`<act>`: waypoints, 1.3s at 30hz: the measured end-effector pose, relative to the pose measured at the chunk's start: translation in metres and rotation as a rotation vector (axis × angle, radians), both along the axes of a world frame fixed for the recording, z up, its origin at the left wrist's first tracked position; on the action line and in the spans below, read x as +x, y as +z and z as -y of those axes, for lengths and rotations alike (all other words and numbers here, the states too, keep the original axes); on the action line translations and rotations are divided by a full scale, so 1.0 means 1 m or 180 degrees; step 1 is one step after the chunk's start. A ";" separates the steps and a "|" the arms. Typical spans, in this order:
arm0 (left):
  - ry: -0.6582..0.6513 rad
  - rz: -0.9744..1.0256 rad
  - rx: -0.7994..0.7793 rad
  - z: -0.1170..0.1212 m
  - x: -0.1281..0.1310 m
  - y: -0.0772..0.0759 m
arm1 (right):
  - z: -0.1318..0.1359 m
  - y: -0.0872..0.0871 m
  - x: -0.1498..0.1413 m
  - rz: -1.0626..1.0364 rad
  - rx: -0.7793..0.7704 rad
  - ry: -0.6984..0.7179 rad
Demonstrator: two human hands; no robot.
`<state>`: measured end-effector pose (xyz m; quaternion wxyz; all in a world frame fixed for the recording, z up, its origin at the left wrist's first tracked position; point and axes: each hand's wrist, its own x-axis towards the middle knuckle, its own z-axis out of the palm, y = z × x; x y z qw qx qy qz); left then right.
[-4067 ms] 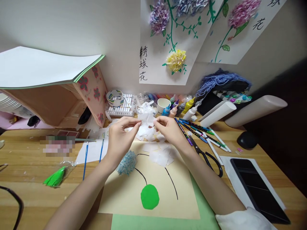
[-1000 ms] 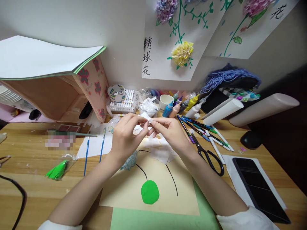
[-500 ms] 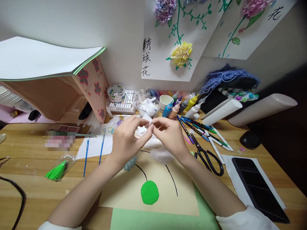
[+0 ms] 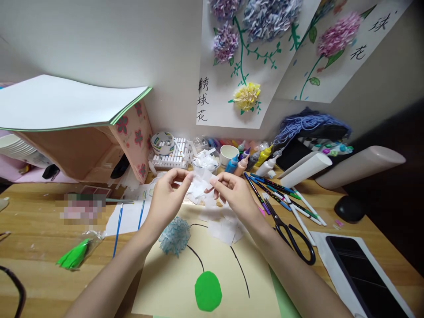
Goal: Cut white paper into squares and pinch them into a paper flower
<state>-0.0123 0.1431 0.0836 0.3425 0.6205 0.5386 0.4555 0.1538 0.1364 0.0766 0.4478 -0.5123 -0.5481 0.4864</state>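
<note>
My right hand [image 4: 233, 190] pinches a small white piece of paper [image 4: 207, 175] between thumb and fingers. Apart from it, on the other side of a narrow gap, my left hand [image 4: 170, 192] has thumb and forefinger drawn together; whatever is between them, if anything, is too small to make out. Below the hands lies a cream sheet [image 4: 172, 287] with black curved lines, a green paper round [image 4: 208, 291] and a fluffy pale blue paper flower [image 4: 175, 237]. Loose white paper pieces [image 4: 225, 230] rest at its upper edge. Behind the hands, a clear tub [image 4: 205, 161] is heaped with white scraps.
Black-handled scissors [image 4: 291, 236], several markers [image 4: 286, 194] and a phone [image 4: 364, 274] are at the right. Paint bottles [image 4: 241, 164] and a paper cup [image 4: 228, 154] line the wall. Two blue brushes [image 4: 118, 229] and a green bundle in plastic [image 4: 74, 254] lie left.
My hands, touching at the fingertips before, have moved apart, with the white paper piece now in the right one. The whole view has shifted, showing more of the wall pictures.
</note>
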 end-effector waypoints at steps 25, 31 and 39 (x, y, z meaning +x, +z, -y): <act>-0.1642 0.0603 -0.1217 -0.017 0.003 -0.032 | -0.013 -0.013 0.031 0.0490 0.0009 0.1033; -0.1245 0.0215 -0.1229 -0.023 -0.003 -0.041 | -0.016 -0.015 0.040 0.0994 0.0179 0.0784; -0.0083 -0.1471 -0.0060 -0.028 -0.008 -0.061 | -0.022 -0.032 0.041 0.2655 -0.0050 0.0021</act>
